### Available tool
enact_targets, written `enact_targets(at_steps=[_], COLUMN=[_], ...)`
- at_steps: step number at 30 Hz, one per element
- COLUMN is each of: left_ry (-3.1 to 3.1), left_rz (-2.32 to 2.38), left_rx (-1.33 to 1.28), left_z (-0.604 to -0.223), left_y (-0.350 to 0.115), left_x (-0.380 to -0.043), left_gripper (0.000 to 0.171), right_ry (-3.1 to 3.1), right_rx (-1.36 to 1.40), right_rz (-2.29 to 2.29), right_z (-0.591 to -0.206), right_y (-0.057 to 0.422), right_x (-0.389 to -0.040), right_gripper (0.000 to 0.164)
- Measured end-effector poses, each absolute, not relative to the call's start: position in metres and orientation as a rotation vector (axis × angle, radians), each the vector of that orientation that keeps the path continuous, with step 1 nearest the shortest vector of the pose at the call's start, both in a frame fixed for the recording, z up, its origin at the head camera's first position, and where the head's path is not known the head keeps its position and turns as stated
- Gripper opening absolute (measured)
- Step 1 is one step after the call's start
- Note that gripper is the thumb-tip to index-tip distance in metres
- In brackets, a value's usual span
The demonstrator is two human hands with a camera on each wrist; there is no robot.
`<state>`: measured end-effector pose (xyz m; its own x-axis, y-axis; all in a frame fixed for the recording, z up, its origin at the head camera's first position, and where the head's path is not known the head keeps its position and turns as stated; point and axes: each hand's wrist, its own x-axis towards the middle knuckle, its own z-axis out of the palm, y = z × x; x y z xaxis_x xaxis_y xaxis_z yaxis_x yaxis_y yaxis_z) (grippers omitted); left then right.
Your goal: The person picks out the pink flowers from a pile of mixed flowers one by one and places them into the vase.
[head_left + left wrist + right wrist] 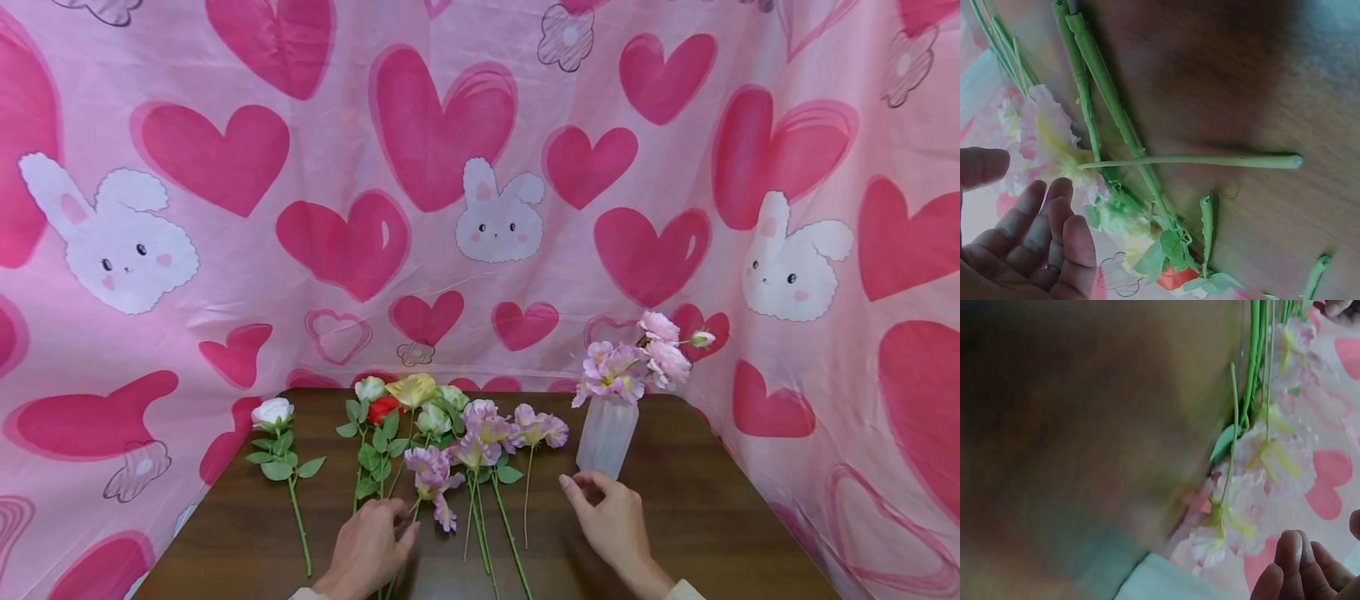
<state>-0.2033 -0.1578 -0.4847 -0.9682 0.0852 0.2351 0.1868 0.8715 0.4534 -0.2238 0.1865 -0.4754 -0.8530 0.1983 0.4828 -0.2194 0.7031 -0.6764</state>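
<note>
My left hand (369, 543) is over the table beside a pink-purple iris (429, 477). In the left wrist view its relaxed fingers (1025, 219) come close to the petals, with a gap between thumb and fingertips and nothing held. My right hand (617, 518) is in front of the frosted white vase (606, 437), thumb and fingers loosely bent and apart. The right wrist view shows those fingers (1300, 569) empty too. In the vase stand a pink-purple iris (611, 371) and a stem of light pink blooms (663, 360).
Between the hands lie more irises (480, 433), one of them (534, 429) nearest the vase. Behind my left hand are a red rose (385, 409), a yellow flower (412, 390) and several whitish-green blooms (433, 418). A white rose (273, 412) lies alone at left on the brown table (225, 533).
</note>
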Motion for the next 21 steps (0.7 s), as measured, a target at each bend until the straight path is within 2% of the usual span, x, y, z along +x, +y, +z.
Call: enact_targets(at_steps=[21], left_ry=[-2.901], left_rz=[-0.579], left_rx=[-0.181], left_z=[-0.491], left_y=[-0.172], left_x=[-0.207], left_gripper=[0.015], right_ry=[-2.551], right_rx=[0.068], right_rz=[0.958], right_z=[-0.488], right_y=[0.182], right_x=[-0.211], right_gripper=[0.022])
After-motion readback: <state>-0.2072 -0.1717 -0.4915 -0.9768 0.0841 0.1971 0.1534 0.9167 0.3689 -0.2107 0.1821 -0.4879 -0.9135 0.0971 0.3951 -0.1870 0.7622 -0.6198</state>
